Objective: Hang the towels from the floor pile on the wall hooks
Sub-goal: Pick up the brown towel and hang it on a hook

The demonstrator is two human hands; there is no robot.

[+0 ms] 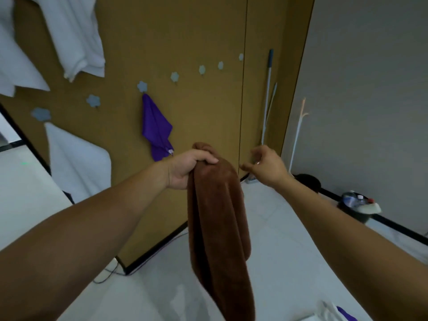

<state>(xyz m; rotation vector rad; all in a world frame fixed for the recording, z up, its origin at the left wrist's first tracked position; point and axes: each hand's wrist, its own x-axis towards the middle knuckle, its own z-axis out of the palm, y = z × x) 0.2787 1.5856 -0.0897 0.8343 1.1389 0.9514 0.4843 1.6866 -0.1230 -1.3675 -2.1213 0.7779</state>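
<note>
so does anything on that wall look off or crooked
Nothing looks spilled or damaged. The purple towel hangs by one corner from its hook, so it droops lopsided, down to a point.

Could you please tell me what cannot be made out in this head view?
Head view:
Floor pile: cut by the bottom edge; only white and purple scraps show.
Brown towel, lower end: cut off there too.
Upper white towels: tops cut by the top edge.
Bin contents: too small, blurred.
</note>
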